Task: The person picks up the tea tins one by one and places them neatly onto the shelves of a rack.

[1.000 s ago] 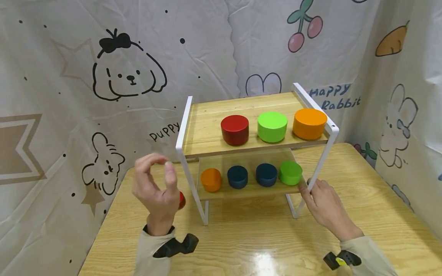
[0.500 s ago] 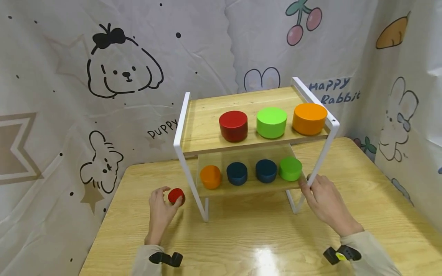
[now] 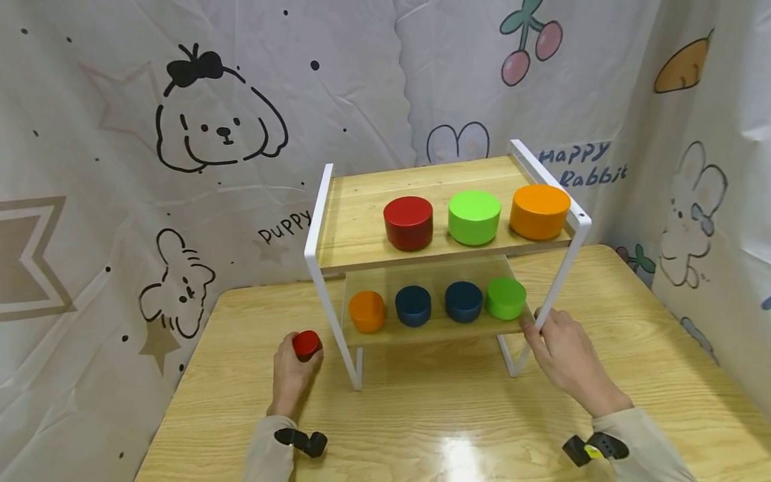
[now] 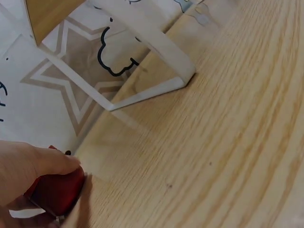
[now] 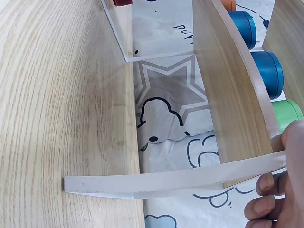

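On the table left of the shelf rack, the left hand grips a small red cylinder between thumb and fingers. The left wrist view also has this red cylinder at its lower left, partly covered by the hand. At the rack's right front leg, the right hand holds on, its thumb by the lower shelf's corner. In the right wrist view its curled fingers lie behind the white leg. Nearest to it on the lower shelf stands a green cylinder.
Two dark blue cylinders and an orange one stand on the lower shelf. On the upper shelf are a red cylinder, a light green one and an orange one. A printed cloth hangs behind the table.
The left hand has come down from beside the rack to the table and taken hold of the small red cylinder. The right hand has stayed at the rack's leg.
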Tool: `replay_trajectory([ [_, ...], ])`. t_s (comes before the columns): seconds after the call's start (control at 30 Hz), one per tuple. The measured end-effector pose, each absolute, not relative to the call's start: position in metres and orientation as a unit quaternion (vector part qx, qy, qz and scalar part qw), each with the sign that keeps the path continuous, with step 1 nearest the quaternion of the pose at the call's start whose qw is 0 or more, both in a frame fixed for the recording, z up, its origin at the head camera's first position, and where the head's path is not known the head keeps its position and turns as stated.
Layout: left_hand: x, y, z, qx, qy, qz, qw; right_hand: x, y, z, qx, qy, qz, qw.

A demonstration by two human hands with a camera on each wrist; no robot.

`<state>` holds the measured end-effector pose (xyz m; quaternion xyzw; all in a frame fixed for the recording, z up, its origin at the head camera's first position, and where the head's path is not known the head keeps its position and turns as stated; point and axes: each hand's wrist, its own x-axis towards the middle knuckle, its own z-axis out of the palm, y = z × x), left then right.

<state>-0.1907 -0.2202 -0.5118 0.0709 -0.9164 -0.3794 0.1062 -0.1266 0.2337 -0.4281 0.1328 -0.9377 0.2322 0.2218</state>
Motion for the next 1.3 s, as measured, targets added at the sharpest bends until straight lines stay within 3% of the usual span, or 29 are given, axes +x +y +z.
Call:
replay_trajectory([
  [0.17,-0.187,-0.22,-0.505,0.091,-0.905,-0.398,0.121,-0.126,0.233,-0.427,0.134,-0.938,0.232,0.222],
  [0.33,-0.181,-0.217,-0.47,0.069,-0.891,-0.42,0.157,-0.125,0.233,-0.427,0.133,-0.938,0.229,0.223],
  [0.57,-0.164,-0.205,-0.403,0.009,-0.859,-0.441,0.259,-0.126,0.232,-0.427,0.136,-0.937,0.227,0.229],
  [1.07,-0.126,-0.186,-0.299,-0.113,-0.782,-0.414,0.452,-0.127,0.232,-0.429,0.133,-0.935,0.225,0.238],
  [1.3,-0.127,-0.171,-0.273,-0.155,-0.77,-0.408,0.466,-0.128,0.232,-0.43,0.134,-0.935,0.228,0.237],
])
